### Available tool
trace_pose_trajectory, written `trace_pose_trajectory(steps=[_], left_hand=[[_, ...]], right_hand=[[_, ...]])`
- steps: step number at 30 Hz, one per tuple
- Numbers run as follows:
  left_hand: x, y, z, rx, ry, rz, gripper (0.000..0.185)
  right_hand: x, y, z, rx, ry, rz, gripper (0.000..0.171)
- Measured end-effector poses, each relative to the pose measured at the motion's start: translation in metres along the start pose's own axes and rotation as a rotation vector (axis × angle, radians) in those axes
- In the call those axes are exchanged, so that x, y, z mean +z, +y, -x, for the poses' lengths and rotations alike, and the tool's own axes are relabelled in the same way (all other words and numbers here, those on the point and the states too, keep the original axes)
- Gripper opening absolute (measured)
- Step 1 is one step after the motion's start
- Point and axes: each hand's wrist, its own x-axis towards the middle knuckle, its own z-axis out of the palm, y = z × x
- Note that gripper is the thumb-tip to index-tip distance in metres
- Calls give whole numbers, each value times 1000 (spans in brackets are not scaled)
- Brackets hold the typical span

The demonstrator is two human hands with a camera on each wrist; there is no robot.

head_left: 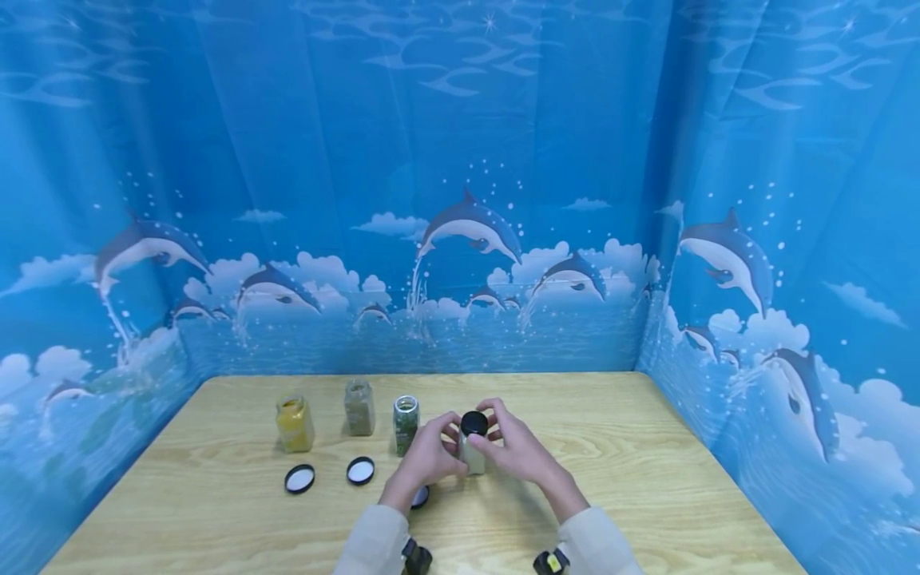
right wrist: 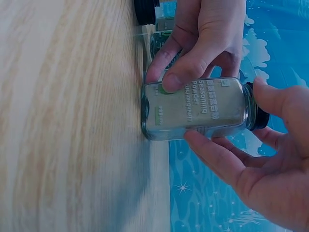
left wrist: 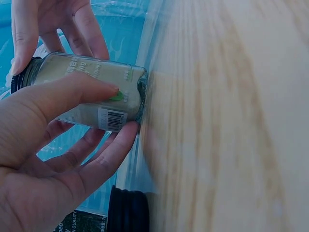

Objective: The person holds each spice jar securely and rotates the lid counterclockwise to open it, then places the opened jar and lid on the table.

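Observation:
A clear glass seasoning powder jar [right wrist: 212, 113] with pale powder inside stands upright on the table, its black lid [head_left: 473, 423] on top. My left hand [head_left: 430, 455] grips the jar's body, thumb on one side and fingers on the other. With its thumb and fingers my right hand [head_left: 521, 449] pinches the black lid; in the right wrist view one of its fingers also touches the glass. Just left of my left hand is an uncapped jar of green flakes [head_left: 406, 423]. A black lid [head_left: 420, 497], partly hidden by my left wrist, lies beneath it.
Farther left on the wooden table [head_left: 611, 495] stand an uncapped jar of yellow powder [head_left: 295, 425] and a jar of greyish-green powder [head_left: 359, 409]. Before them lie two upturned lids, a left lid [head_left: 299, 479] and a right lid [head_left: 360, 471]. A dolphin-printed curtain [head_left: 460, 160] surrounds the table.

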Motion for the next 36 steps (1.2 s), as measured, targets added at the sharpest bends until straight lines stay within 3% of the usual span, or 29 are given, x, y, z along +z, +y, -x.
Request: trace_pose_trajectory(steps=[6,17,24,29,36], left_hand=[[0,1,-1,-26,-4,-12,54],[0,1,0,-5,7,-5,55],[-1,2,1,-18,8,-1,56],[0,2,1,-30,7,-7,54],[0,4,1,-45,-1,-10,53]], right_hand=[[0,0,0,-1,11,-2,40],[-4,-2,1,-37,-58,-18,39],[-5,-3,3,-35,-81,-28,52],[-4,-2,2,-29,-64,19,58],[-2,-4,3,-16,-30,10,51]])
